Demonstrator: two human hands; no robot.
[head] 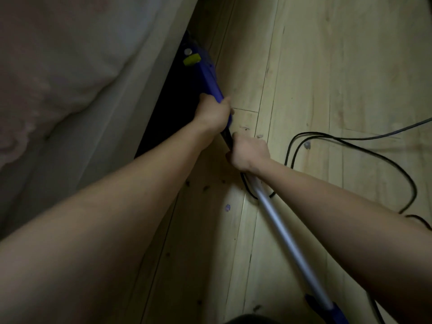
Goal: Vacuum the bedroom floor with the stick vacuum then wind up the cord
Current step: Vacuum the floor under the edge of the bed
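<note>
Two hands hold the stick vacuum (201,76), which lies low and slanted over the wooden floor (315,66). Its long axis runs from the blue handle end at the bottom of the view, up the silver tube (287,242), to the blue body at upper left. The body points away from the person into the dark gap under the bed (81,78), its far end hidden there. A yellow-green tab (192,59) and a round silver button sit on the body's top. The left hand (214,113) has its grip wrapped round the blue body's near end. The right hand (249,152), just behind it, has its grip closed round the black section above the tube. The black cord (364,148) lies in loose loops on the floor to the right, passing under the right forearm.
</note>
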